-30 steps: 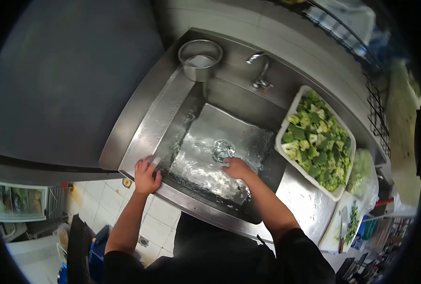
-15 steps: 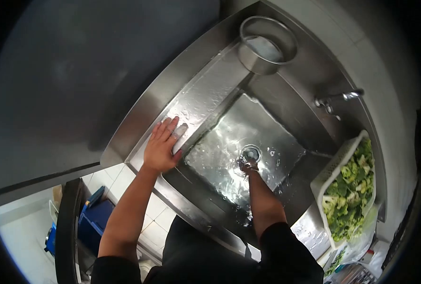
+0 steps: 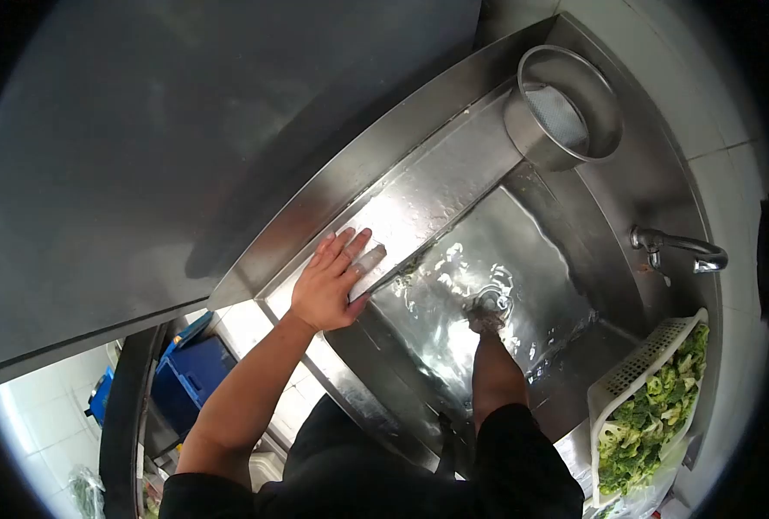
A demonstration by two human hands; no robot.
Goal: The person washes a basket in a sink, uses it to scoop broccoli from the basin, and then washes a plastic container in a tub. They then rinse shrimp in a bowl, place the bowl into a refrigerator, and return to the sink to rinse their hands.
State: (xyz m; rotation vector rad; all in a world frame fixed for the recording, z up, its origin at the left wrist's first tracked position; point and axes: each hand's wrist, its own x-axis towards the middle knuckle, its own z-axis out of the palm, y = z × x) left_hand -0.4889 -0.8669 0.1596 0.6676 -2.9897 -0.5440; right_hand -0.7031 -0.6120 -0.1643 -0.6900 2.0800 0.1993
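My left hand lies flat on the wet steel ledge beside the basin, its fingers stretched out. One of its fingers has a pale, translucent covering. My right hand reaches down into the water of the steel sink, over the place of the drain. Ripples and glare blur its fingers, so what they hold, if anything, is hidden.
A round steel strainer pot stands at the sink's far corner. On the right, a tap juts from the back and a white perforated basket holds cut broccoli. A blue bin sits at lower left.
The view has shifted, so the sink and pot appear farther right. My right hand now covers the drain ring that showed earlier. My left hand stays flat on the ledge.
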